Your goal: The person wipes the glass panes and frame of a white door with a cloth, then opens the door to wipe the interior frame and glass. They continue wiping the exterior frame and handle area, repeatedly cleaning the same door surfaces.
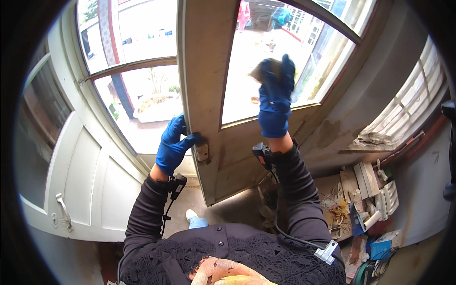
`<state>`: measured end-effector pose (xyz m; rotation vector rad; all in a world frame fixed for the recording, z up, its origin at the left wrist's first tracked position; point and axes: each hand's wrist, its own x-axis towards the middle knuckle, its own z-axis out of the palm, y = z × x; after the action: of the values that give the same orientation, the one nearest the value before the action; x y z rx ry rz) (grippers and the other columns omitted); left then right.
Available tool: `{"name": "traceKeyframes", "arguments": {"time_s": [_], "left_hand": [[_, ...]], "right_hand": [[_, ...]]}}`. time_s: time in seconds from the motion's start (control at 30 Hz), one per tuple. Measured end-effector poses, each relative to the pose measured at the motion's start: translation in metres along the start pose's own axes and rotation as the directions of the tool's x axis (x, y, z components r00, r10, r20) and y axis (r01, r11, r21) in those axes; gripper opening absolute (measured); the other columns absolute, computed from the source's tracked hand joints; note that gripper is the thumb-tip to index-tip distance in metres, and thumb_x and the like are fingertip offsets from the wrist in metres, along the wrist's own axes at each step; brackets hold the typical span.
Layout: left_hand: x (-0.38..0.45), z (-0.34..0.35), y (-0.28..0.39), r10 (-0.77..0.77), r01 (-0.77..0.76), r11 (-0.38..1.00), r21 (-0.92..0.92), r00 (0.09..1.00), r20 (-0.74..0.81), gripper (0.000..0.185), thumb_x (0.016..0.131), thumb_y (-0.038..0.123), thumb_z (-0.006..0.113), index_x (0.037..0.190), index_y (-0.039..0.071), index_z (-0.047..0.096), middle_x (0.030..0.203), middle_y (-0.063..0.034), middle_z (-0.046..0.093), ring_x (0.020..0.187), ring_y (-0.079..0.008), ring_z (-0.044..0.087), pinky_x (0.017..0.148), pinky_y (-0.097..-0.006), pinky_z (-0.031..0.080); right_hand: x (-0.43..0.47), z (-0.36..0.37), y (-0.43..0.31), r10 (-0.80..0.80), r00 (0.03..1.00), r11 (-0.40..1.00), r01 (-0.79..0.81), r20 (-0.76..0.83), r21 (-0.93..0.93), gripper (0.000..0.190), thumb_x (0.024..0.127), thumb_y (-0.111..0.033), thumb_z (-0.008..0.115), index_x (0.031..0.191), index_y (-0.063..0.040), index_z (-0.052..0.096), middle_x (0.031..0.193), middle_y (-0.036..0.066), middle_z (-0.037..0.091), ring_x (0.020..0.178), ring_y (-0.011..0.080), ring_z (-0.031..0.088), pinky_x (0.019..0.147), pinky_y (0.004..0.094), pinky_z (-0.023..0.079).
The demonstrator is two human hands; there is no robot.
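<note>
My left hand [174,144], in a blue glove, grips the free edge of a wooden door with glass panes [205,71], its thumb just above a small lock case [202,152]. My right hand [276,89], gloved in blue as well, is raised in front of the door's lower glass pane [242,78]. It holds a brownish wad, probably a cloth, against or close to the glass; the wad is blurred, and whether it touches the pane I cannot tell.
On the left stands a white panelled door [85,171] with a metal pull handle [64,212]. Wood pieces [367,178], tangled string [338,210] and a blue box [385,245] lie at the lower right. A curtained window [402,103] is at the right. Through the glass a courtyard shows.
</note>
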<state>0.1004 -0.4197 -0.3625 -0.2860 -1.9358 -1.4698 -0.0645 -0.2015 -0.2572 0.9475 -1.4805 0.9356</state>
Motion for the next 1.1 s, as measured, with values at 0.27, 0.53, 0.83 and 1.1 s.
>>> {"name": "traceKeyframes", "arguments": {"time_s": [0.27, 0.53, 0.83, 1.1], "left_hand": [[-0.001, 0.001, 0.003, -0.011, 0.011, 1.0, -0.008, 1.0, 0.009, 0.061, 0.087, 0.002, 0.074, 0.143, 0.005, 0.052, 0.124, -0.0055, 0.06, 0.098, -0.0118, 0.061, 0.085, -0.0273, 0.052], [-0.003, 0.002, 0.01, -0.016, 0.016, 1.0, -0.009, 1.0, 0.009, 0.056, 0.089, 0.005, 0.073, 0.141, 0.005, 0.053, 0.115, -0.0039, 0.058, 0.1, -0.0133, 0.06, 0.088, -0.0283, 0.05], [-0.005, 0.005, 0.016, 0.026, -0.027, 1.0, -0.014, 1.0, -0.003, 0.056, 0.088, 0.003, 0.074, 0.14, 0.003, 0.053, 0.117, -0.0039, 0.059, 0.104, -0.0129, 0.061, 0.088, -0.0275, 0.051], [-0.009, 0.005, 0.013, 0.024, -0.025, 0.999, -0.031, 0.999, -0.034, 0.054, 0.086, 0.011, 0.079, 0.134, 0.002, 0.056, 0.113, -0.0054, 0.064, 0.101, -0.0136, 0.062, 0.089, -0.03, 0.052]], "right_hand": [[0.075, -0.008, 0.044, -0.206, 0.978, 0.978, 0.206, -0.025, -0.029, 0.044, 0.094, -0.007, 0.064, 0.136, -0.023, 0.064, 0.157, 0.012, 0.041, 0.147, 0.0352, 0.033, 0.123, 0.0445, 0.023], [0.054, -0.048, 0.185, 0.146, 0.965, 0.989, -0.136, -0.218, 0.063, 0.037, 0.097, -0.004, 0.06, 0.132, -0.014, 0.066, 0.141, 0.005, 0.06, 0.144, 0.0264, 0.038, 0.119, 0.0373, 0.032], [-0.019, -0.022, 0.077, 0.129, 0.982, 0.991, -0.133, -0.136, -0.023, 0.04, 0.096, -0.002, 0.062, 0.135, -0.009, 0.063, 0.152, 0.009, 0.049, 0.144, 0.0262, 0.038, 0.116, 0.0363, 0.035], [-0.022, -0.015, 0.006, 0.003, 0.996, 0.998, -0.009, 0.09, 0.058, 0.043, 0.089, 0.004, 0.06, 0.125, -0.017, 0.071, 0.146, 0.015, 0.054, 0.135, 0.0329, 0.049, 0.111, 0.0436, 0.042]]}}
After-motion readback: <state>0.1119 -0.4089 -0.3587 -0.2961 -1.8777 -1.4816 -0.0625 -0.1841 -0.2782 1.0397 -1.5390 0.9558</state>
